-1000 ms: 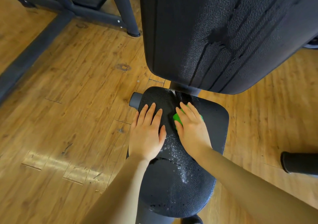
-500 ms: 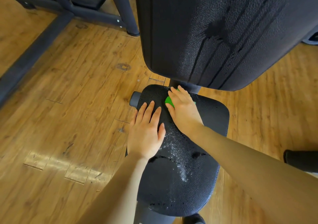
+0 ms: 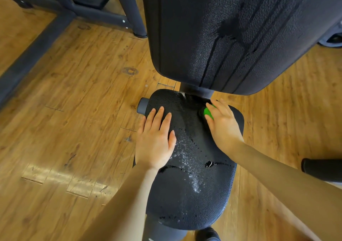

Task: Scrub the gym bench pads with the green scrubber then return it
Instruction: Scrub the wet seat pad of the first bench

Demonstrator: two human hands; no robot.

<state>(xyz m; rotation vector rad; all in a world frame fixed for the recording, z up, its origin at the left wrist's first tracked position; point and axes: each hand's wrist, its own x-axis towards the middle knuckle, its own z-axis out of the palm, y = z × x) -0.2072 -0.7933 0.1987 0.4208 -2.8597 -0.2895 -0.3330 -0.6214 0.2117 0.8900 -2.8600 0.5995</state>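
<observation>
The black seat pad [image 3: 188, 194] lies below me, wet, with white foam specks down its middle. My left hand [image 3: 155, 141] rests flat on the pad's near-left part with its fingers straight. My right hand [image 3: 224, 128] covers the green scrubber [image 3: 207, 112] at the pad's far right corner, fingers curved over it and thumb along its side. Only a small green patch shows beside the thumb. The large black back pad [image 3: 222, 37] rises just beyond, with dark wet streaks running down it.
Wooden floor [image 3: 74, 111] surrounds the bench. A dark metal frame [image 3: 61, 15] with an upright post stands at the far left. A black padded roller [image 3: 322, 168] juts in at the right edge. A round knob [image 3: 142, 105] sticks out at the seat's left.
My right hand slid the scrubber away from me to the seat pad's far edge, then right to its far right corner. My left hand stayed put.
</observation>
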